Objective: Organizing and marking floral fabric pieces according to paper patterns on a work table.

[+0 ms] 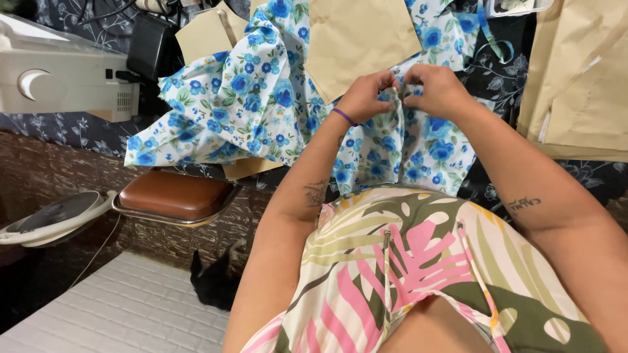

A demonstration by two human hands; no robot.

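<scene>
**Pinching a fold in the flowered cloth**

Nearest the camera is the person's own leaf-print top in pink, green and cream (418, 261), with both forearms reaching out over it. Low on the left lie a quilted white mat (124, 307), a brown padded stool (175, 195) and a round white fan (52, 216).

Further out, the left hand (366, 97) and the right hand (435, 88) meet knuckle to knuckle, each grip closed tight on a narrow ridge of the blue-flowered white cloth (405, 147), which hangs from the fingers over the bench edge. A purple band (345, 117) circles the left wrist.

To do this well, I judge the fold should be kept even between both pinches, the fingertips close together and the hanging cloth free of twist, so the crease runs straight.

Beyond the hands more of the same cloth is heaped to the left, tan paper pattern pieces (360, 36) lie on the dark floral bench cover (504, 72), and a cream sewing machine (59, 75) stands far left
</scene>
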